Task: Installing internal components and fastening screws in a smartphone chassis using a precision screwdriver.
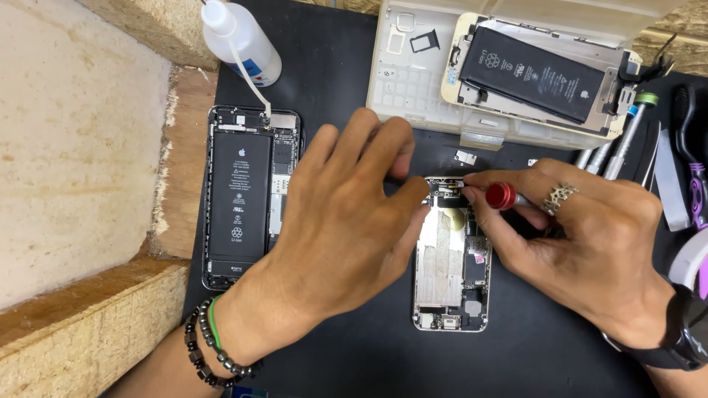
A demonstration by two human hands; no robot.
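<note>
Pinching red-capped screwdriver (503, 196), right hand (590, 250); left hand (346, 221) steadies opened phone (451, 280).

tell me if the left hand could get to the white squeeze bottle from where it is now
Probably yes. The left hand rests on the silver opened phone, and the white squeeze bottle lies up and to its left. Only the flat black opened phone lies between them, low enough to pass over.

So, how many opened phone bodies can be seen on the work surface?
3. A black one with its battery lies at the left, a silver one without battery lies under both hands, and a gold one rests on the plastic organizer box.
</note>
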